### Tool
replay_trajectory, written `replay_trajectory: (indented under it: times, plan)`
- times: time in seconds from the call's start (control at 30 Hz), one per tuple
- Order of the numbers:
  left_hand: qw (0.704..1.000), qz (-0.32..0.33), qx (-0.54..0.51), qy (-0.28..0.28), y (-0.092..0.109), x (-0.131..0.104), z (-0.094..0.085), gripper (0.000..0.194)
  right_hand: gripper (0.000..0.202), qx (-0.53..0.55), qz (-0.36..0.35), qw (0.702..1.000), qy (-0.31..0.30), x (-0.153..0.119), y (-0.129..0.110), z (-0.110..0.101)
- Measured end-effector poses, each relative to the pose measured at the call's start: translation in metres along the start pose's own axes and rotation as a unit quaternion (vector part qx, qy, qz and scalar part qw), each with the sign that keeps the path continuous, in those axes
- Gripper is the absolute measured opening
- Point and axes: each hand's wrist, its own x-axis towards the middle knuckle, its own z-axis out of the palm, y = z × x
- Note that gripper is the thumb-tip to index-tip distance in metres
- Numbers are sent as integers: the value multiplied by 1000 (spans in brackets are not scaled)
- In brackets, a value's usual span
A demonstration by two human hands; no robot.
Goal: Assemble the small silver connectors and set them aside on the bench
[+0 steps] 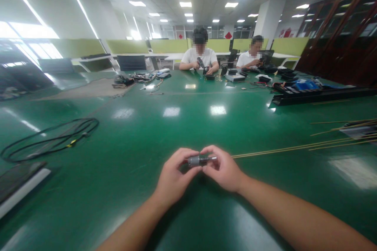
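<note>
A small grey and silver cylindrical metal part (194, 160) lies level between my hands, just above the green table (141, 137). My left hand (176, 174) has its thumb and fingers closed round the thicker grey end. The thin silver end points right, into my right hand (225, 168), whose thumb and fingers are closed round it. The fingertips of both hands meet near the middle of the part. Thin yellowish rods (265, 152) lie on the table, running right from behind my right hand.
Looped black cable (50, 139) lies at left, above a dark flat object with a pale edge (25, 192). A long black tray (318, 96) with blue items sits at right. Across the table, two people (199, 57) handle small devices among electronics and wires (141, 77).
</note>
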Motion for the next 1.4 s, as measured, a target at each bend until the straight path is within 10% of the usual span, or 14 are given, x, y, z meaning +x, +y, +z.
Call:
replay_trajectory:
  times: [1.4]
  plan:
    - [1000,16,-7,-4,3,-3,2,21,8,-42,-95,993,48,0,-5,-4]
